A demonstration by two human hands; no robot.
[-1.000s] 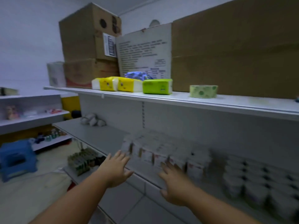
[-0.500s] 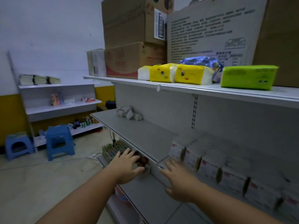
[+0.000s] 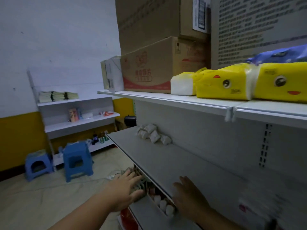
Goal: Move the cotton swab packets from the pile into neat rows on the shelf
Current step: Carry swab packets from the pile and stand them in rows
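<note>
A small pile of white cotton swab packets [image 3: 153, 134] lies at the far left end of the grey middle shelf [image 3: 174, 161], against the back panel. My left hand [image 3: 126, 190] is stretched forward, fingers apart and empty, just off the shelf's front edge and well short of the pile. Over the shelf's front edge, my right hand [image 3: 189, 195] is also empty with spread fingers. At the lower right a blurred white box with a red mark [image 3: 244, 207] stands on the same shelf.
The top shelf [image 3: 182, 101] carries yellow tissue packs [image 3: 226, 84], a blue pack and stacked cardboard boxes [image 3: 149, 68]. Small bottles [image 3: 163, 205] sit on the lower shelf under my hands. Two blue stools [image 3: 77, 161] and a white wall rack [image 3: 79, 123] stand at the left.
My view has swung left along the shelf; the rows of boxed packets have slid out of sight to the right and the pile has come closer. Both hands stay empty and extended.
</note>
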